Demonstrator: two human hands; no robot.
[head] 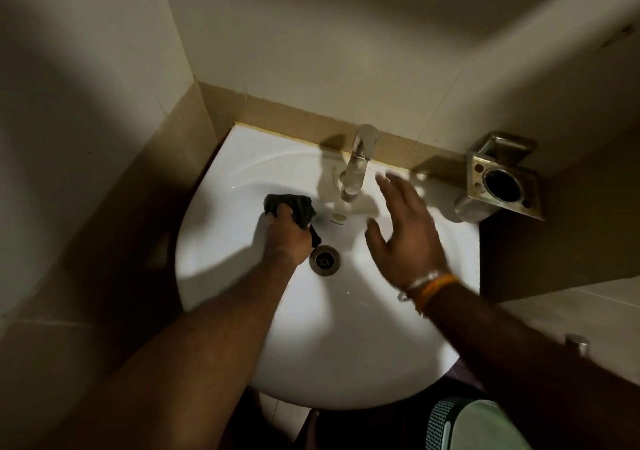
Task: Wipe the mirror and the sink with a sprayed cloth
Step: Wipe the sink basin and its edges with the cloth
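Observation:
A white sink (242,159) fills the middle of the view, with a metal drain (324,258) at the bottom of its bowl. My left hand (287,233) is shut on a dark cloth (299,207), which presses against the back left slope of the bowl, just left of the drain. My right hand (405,228) hovers open over the right side of the bowl, fingers spread and slightly blurred, right of the chrome tap (356,165). Bracelets circle the right wrist. No mirror is in view.
A metal toothbrush holder (498,179) hangs on the wall at the sink's right rear corner. Tiled walls close in at the left and behind. A small metal knob (576,342) sits at the right, and a green-and-white object (460,425) shows at the bottom edge.

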